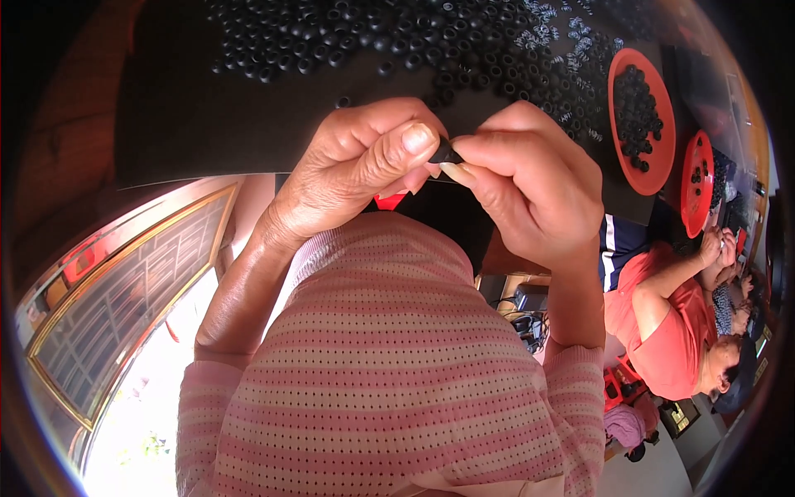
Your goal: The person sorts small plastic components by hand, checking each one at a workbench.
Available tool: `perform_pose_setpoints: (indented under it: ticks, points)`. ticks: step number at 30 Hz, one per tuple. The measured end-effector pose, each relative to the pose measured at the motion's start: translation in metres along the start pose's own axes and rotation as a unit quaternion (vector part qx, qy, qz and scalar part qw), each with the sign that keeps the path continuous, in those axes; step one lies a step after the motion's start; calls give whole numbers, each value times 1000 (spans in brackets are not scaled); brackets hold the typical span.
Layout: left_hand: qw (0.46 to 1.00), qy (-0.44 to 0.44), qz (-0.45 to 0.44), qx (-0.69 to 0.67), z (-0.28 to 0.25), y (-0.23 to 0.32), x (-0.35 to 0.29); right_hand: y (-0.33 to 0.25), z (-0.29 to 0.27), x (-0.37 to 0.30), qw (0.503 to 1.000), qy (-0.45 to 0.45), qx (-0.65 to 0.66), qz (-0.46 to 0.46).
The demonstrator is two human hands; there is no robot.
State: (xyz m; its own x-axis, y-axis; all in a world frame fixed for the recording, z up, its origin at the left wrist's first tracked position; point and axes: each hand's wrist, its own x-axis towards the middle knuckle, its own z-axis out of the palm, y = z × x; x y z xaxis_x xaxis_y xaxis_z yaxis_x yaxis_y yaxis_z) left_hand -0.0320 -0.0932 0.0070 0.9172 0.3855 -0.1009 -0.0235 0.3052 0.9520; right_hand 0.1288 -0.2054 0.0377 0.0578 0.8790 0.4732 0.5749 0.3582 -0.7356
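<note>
My left hand (364, 157) and my right hand (534, 186) meet just above the near edge of the black tabletop (190, 132). Between their fingertips is a small black plastic piece (445, 152), pinched from both sides. Fingers cover most of it, so its exact shape does not show. Beyond my hands lies a wide spread of small round black parts with holes (331, 50). Small metal coil springs (580, 50) are scattered at the far right of that spread.
An orange-red plastic tray (644, 180) of black parts sits at the table's right. Past it is a second red tray (694, 219) with a few parts. A co-worker in a red shirt (667, 331) sits to the right, hands raised. A framed panel (132, 306) stands at left.
</note>
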Motion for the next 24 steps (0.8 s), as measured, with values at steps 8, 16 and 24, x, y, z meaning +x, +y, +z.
perform_pose_setpoints:
  ticks: [8, 16, 24]
  points:
    - [1000, 7, -23, -19, 7, 6, -2, -3, -12, 4, 998, -40, -50, -29]
    - [978, 12, -38, -207, 16, -2, -1, 1, -17, 14, 995, -77, 64, -10]
    - [975, -20, -69, -211, 24, 5, 1, -4, -16, 6, 997, -41, 63, 1]
